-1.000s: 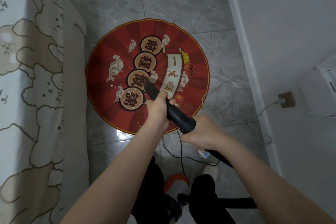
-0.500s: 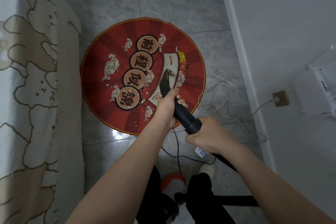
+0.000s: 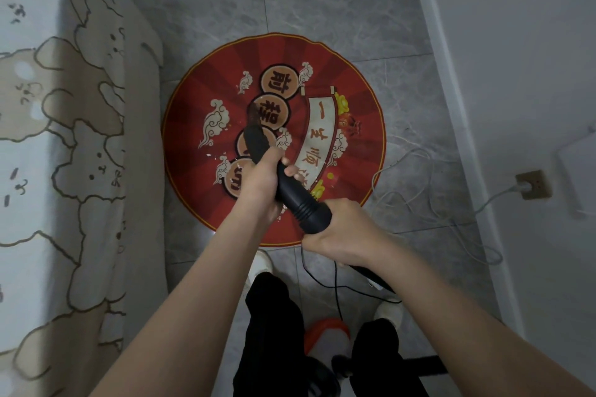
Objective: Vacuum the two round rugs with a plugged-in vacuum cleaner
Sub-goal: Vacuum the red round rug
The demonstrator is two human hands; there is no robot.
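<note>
Red with a gold rim, 1 round rug (image 3: 200, 126) lay on the grey tiled floor (image 3: 322, 3) at the centre of the frame; only this rug was in view. Its near edge was hidden behind both hands and the black vacuum nozzle (image 3: 258, 142), whose blurred tip sat over the rug's left-centre medallions; whether the tip touched the pile could not be told. The left hand (image 3: 261, 180) was wrapped around the nozzle's smooth middle, fingertips showing on its right side. The right hand (image 3: 338, 226) gripped the ribbed rear end, and the hose behind it was mostly hidden under the right forearm.

At the bottom centre, an orange and white vacuum body (image 3: 325, 337) was partly covered by the person's black trouser legs. A thin black cord (image 3: 335, 280) ran across the floor below the right hand. Loops of white cable (image 3: 429, 203) lay right of the rug and led to a plug in the wall socket (image 3: 529, 185) at the right edge. A patterned bedspread (image 3: 58, 138) filled the left side, cut off by the frame.
</note>
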